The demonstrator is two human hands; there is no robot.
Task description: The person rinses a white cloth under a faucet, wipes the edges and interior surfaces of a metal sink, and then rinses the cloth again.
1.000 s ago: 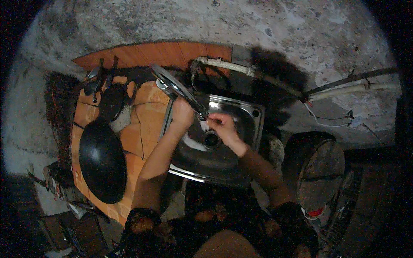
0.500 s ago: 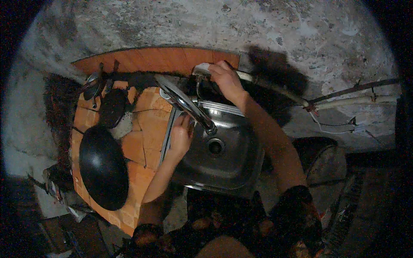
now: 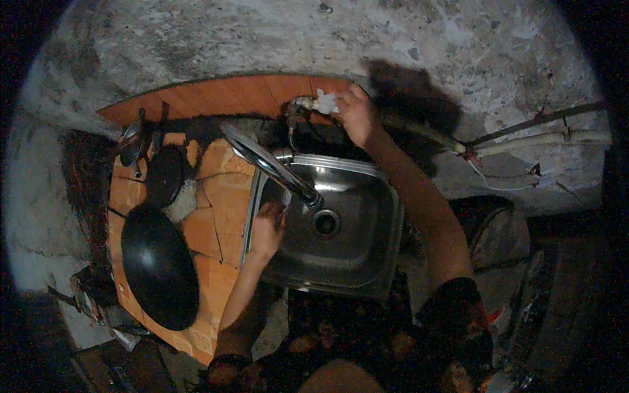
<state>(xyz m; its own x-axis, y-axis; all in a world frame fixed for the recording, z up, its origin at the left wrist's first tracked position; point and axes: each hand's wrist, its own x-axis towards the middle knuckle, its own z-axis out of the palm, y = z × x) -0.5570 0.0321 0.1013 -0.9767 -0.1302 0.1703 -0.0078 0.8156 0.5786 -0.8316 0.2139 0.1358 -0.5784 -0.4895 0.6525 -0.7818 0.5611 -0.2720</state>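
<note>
My right hand is raised behind the sink by the wall, its fingertips closed on a crumpled white piece, perhaps thin plastic or tissue. Just left of that piece is a pipe fitting with a thin hose hanging down from it. My left hand is over the left side of the metal sink, its fingers curled; whether they hold anything is hidden. A chrome gooseneck faucet arches from the back left over the basin, its spout ending near the drain.
An upturned dark wok lies on the orange tiled counter to the left, with a dark pan behind it. An orange panel runs along the rough wall. Pipes and a white wire are at the right.
My right hand has shifted right from the pipe fitting, bringing the white piece into sight at its fingertips. My left hand has moved nearer me and slightly left, away from the faucet.
</note>
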